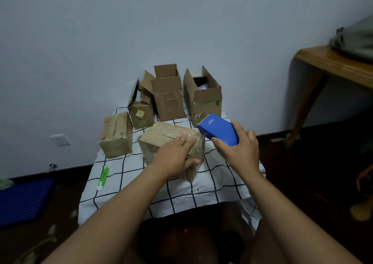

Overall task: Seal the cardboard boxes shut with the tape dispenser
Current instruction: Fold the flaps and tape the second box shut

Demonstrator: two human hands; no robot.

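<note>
Nearest, on the checked cloth [203, 191] toward its left edge: a green and white utility knife [103, 178], lying flat and apart from everything else.

Next, near the middle of the cloth: a closed cardboard box [161, 137], glossy with tape on top. Left hand [175, 156] laid over its top right part, fingers straight and pressed flat on the lid, thumb hooked down the near side. Just to the right of this box, above the right edge of the cloth: right hand [240, 148] wrapped around the blue tape dispenser [217, 128], thumb under it and the other fingers curled over the back. Toothed front end of the dispenser raised and turned away toward the far boxes, close to the box corner; impossible to tell if touching.

Further, at the left edge: another taped box [116, 135], closed.

Farthest, along the back edge: three open boxes [169, 100] standing upright with flaps up, the right one showing something pale inside.
</note>
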